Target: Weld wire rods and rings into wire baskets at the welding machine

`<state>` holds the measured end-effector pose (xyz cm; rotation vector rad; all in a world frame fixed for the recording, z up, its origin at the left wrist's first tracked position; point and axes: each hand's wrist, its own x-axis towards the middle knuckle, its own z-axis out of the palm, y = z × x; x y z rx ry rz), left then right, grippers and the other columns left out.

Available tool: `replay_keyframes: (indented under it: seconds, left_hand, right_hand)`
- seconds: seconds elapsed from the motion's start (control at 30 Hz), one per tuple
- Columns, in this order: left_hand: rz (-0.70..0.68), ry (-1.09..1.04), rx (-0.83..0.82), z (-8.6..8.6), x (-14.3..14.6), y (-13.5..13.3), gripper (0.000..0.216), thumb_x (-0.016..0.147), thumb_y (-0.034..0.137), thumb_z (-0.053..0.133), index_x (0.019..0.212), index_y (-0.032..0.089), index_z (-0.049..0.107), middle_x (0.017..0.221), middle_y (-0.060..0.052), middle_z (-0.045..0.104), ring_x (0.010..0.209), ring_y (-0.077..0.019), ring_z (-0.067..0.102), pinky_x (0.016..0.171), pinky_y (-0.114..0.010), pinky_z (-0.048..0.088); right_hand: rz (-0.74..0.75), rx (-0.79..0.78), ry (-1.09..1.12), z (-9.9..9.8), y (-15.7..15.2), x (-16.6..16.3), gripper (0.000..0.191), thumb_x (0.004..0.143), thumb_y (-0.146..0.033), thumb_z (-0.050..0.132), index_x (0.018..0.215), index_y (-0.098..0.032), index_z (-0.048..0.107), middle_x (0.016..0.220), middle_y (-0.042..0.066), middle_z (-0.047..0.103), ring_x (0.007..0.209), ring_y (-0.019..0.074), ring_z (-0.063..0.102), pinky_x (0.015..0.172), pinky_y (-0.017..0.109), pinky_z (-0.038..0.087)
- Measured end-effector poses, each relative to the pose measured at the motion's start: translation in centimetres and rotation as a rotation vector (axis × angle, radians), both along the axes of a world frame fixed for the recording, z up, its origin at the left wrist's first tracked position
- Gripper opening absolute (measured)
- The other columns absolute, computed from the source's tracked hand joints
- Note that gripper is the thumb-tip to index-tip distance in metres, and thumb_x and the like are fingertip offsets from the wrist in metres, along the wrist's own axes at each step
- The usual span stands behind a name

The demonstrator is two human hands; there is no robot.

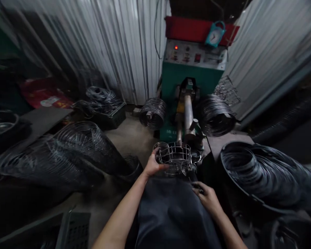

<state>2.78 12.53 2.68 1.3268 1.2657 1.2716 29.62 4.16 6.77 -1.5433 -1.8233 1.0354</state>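
Note:
A round wire basket [175, 154] made of shiny metal rods is in front of me, under the upper arm of a green spot welder [189, 76]. My left hand [157, 164] is closed on the basket's left side, thumb toward me. The welder's upper electrode [179, 133] comes down at the basket's far rim; I cannot tell whether they touch. My right hand [203, 193] is lower and to the right, beside the dark apron [173, 211] over my lap. Its fingers are curled together, and what is in them is too dark to make out.
Bundles of wire rings [152, 114] hang on both sides of the welder. On the right, a large tub [224, 166] holds many stacked rings. Long stacks of wire rings [93, 148] lie on the left, with a green crate [116, 117] of wire parts behind. A blue clock [215, 34] hangs above.

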Motion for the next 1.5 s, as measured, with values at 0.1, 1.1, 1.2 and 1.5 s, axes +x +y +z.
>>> replay_keyframes:
  seconds: [0.1, 1.1, 1.2, 1.5]
  left_hand:
    - [-0.050, 0.327, 0.113, 1.5, 0.0, -2.6, 0.093, 0.045, 0.033, 0.079, 0.127, 0.018, 0.037, 0.125, -0.012, 0.046, 0.116, -0.0289, 0.045, 0.100, -0.045, 0.035]
    - [-0.198, 0.947, 0.114, 7.4, 4.0, -4.1, 0.083, 0.049, 0.033, 0.072, 0.124, 0.019, 0.040, 0.119, -0.011, 0.049, 0.113, -0.0282, 0.043, 0.096, -0.040, 0.032]
    - [-0.202, 0.933, 0.094, 7.7, 4.1, -3.6, 0.083, 0.048, 0.031, 0.072, 0.124, 0.018, 0.041, 0.120, -0.010, 0.048, 0.115, -0.0285, 0.042, 0.098, -0.040, 0.030]
    - [-0.209, 0.897, 0.125, 7.0, 3.7, -1.3, 0.084, 0.046, 0.029, 0.073, 0.123, 0.021, 0.041, 0.120, -0.009, 0.049, 0.115, -0.0300, 0.043, 0.097, -0.041, 0.032]
  right_hand:
    - [0.128, -0.008, -0.012, 4.6, 1.4, -2.6, 0.019, 0.068, -0.023, 0.057, 0.084, -0.017, 0.064, 0.076, 0.001, 0.066, 0.072, 0.0159, 0.060, 0.065, 0.023, 0.045]
    - [0.336, 0.259, -0.123, 2.4, 2.5, -4.6, 0.025, 0.080, -0.018, 0.054, 0.103, -0.016, 0.063, 0.096, 0.009, 0.066, 0.090, 0.0191, 0.061, 0.079, 0.029, 0.047]
    - [0.366, 0.287, -0.170, 2.7, 3.0, -4.4, 0.028, 0.076, -0.013, 0.058, 0.104, -0.015, 0.062, 0.096, 0.009, 0.065, 0.089, 0.0188, 0.061, 0.078, 0.028, 0.048]
    - [0.365, 0.354, -0.179, 1.8, 4.6, -4.7, 0.031, 0.072, -0.003, 0.055, 0.098, -0.018, 0.064, 0.093, 0.006, 0.066, 0.087, 0.0167, 0.063, 0.076, 0.026, 0.048]
